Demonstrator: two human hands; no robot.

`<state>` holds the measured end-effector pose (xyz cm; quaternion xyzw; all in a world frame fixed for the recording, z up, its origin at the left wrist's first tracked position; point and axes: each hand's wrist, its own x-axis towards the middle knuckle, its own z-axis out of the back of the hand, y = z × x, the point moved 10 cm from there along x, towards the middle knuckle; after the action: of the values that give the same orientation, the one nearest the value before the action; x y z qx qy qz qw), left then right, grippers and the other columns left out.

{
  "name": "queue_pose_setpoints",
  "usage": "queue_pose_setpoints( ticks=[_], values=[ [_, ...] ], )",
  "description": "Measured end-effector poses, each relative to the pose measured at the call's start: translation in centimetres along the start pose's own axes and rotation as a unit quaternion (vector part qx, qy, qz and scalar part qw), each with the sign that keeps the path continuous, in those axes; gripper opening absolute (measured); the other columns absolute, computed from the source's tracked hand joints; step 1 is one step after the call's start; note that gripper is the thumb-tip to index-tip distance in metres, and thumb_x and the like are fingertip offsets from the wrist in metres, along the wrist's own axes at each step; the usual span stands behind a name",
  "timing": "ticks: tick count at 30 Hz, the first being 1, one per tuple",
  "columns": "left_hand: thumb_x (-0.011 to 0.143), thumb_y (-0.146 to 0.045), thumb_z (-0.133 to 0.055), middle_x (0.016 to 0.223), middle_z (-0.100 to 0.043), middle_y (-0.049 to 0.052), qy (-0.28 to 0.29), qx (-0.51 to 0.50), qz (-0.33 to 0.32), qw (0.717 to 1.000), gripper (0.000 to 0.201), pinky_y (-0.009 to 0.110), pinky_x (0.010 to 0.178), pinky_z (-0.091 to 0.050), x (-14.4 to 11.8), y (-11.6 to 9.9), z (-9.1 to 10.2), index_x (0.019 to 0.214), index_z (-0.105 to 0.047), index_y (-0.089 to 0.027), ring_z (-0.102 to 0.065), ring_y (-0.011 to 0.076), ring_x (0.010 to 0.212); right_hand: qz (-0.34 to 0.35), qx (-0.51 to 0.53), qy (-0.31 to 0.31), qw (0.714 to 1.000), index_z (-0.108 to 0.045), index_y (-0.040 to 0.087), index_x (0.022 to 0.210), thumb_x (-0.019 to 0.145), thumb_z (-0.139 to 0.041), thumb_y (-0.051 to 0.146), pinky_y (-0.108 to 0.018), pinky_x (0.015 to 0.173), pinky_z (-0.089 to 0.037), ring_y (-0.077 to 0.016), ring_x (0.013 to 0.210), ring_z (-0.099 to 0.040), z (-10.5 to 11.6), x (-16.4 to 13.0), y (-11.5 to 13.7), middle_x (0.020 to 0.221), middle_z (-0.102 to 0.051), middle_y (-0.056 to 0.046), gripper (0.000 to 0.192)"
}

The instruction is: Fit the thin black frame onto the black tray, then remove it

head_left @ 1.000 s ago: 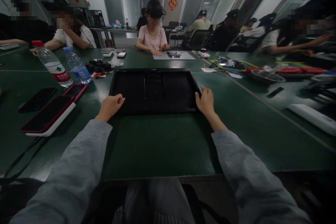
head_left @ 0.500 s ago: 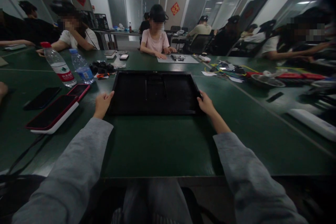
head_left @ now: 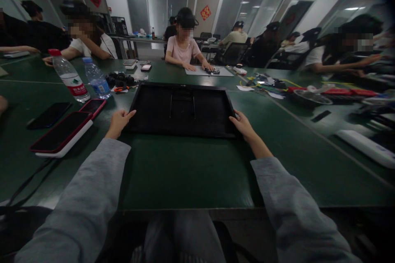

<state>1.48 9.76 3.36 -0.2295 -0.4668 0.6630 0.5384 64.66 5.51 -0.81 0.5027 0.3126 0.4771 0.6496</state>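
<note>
A black rectangular panel with a raised rim (head_left: 154, 109), like a monitor, lies on the green table in front of me. Small pale lettering sits on its far rim, and two thin light lines show on its dark face. My left hand (head_left: 119, 123) grips the left edge, thumb on top of the rim. Opposite it, my right hand (head_left: 242, 124) holds the right edge in the same way. The fingers under both edges are partly hidden.
Left stand two plastic bottles (head_left: 72, 81), a dark phone (head_left: 49, 115) and a red-cased phone (head_left: 63, 131) on a white block. Cables and parts (head_left: 268, 80) lie at the right, near a long white bar (head_left: 365, 147). A person (head_left: 183, 47) sits across the table.
The panel's near edge has come slightly towards me and turned a little, with both hands still on it. The person across has moved a hand over the small parts.
</note>
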Motion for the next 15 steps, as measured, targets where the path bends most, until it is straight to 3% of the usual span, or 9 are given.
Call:
queue_pose_setpoints(
  ticks=[15],
  values=[
    [0.082,-0.043,-0.078,0.052,-0.029,-0.007,0.008,0.032,0.004,0.999,0.057,0.027,0.052,-0.019,0.04,0.01,-0.06,0.057,-0.031,-0.024,-0.028,0.0103,0.053,0.015,0.015,0.011,1.000,-0.056,0.028,0.148,0.076,-0.080,0.049,-0.055,0.099,-0.065,-0.0320,0.108,-0.077,-0.34,-0.07,0.08,0.115,-0.079,-0.009,0.078]
  ],
)
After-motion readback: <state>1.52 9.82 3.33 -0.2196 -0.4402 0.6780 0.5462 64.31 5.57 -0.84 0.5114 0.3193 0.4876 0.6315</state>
